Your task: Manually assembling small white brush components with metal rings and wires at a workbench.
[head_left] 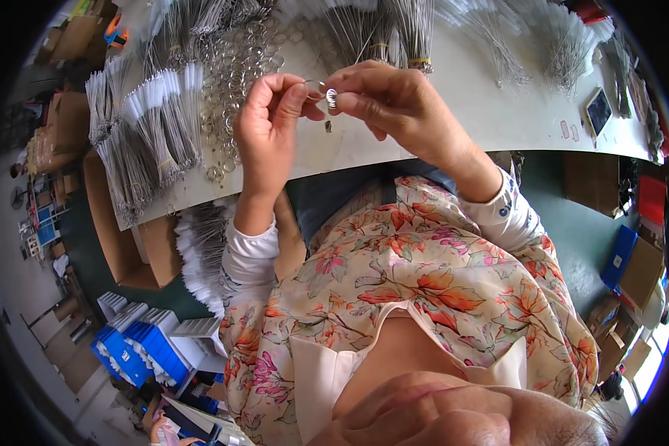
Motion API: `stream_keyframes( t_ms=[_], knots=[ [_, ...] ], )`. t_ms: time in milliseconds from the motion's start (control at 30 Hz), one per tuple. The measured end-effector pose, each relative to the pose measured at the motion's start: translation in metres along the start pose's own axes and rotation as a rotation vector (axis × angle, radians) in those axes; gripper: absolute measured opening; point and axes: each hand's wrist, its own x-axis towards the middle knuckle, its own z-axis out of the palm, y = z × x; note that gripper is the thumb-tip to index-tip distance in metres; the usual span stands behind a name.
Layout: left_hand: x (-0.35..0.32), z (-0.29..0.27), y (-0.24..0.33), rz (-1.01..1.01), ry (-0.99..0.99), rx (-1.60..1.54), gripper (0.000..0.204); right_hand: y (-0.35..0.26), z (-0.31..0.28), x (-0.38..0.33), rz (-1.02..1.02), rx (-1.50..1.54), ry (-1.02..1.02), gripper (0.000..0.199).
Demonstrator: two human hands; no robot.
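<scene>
Above the front edge of the table, my left hand [269,115] pinches a thin metal split ring [316,85] between thumb and fingers. Close against it, my right hand [405,100] is closed on a small coil-like stack of metal loops [331,99]. The ring and the loops meet or nearly meet; I cannot tell whether they are linked. A tiny dark metal piece [328,126] shows just below them. Many loose metal rings [238,70] lie in a heap beyond my left hand.
Bundles of wire-handled brushes with white bristles [160,123] lie on the white table [490,123] at the left, more bundles [416,37] at the back. A phone [598,111] rests at the right. Below the left edge are a cardboard box [145,253] and blue bins [145,346].
</scene>
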Motion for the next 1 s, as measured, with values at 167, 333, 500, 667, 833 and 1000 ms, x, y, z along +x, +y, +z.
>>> stream_keyframes(
  t_ms=[167, 333, 500, 667, 833, 1000],
  knots=[
    [-0.011, 0.015, 0.003, -0.085, 0.111, -0.396, 0.016, -0.006, 0.018, -0.005, -0.365, -0.156, 0.07, 0.01],
    [-0.019, 0.016, 0.013, 0.08, 0.116, -0.256, 0.014, -0.005, 0.023, -0.011, -0.503, -0.182, 0.078, 0.01],
    [-0.023, 0.004, 0.029, 0.081, -0.017, -0.35, 0.015, -0.005, 0.021, -0.013, -0.684, -0.351, 0.138, 0.011],
    [-0.027, -0.001, 0.031, 0.154, -0.061, -0.254, 0.021, -0.001, 0.016, -0.008, -0.917, -0.61, 0.156, 0.011],
    [-0.027, -0.004, 0.039, 0.176, -0.075, -0.149, 0.025, -0.006, 0.012, -0.01, -0.982, -0.806, 0.146, 0.013],
    [-0.032, -0.004, 0.042, 0.249, 0.031, -0.018, 0.025, -0.001, 0.016, 0.0, -0.854, -0.431, 0.021, 0.013]
  ],
)
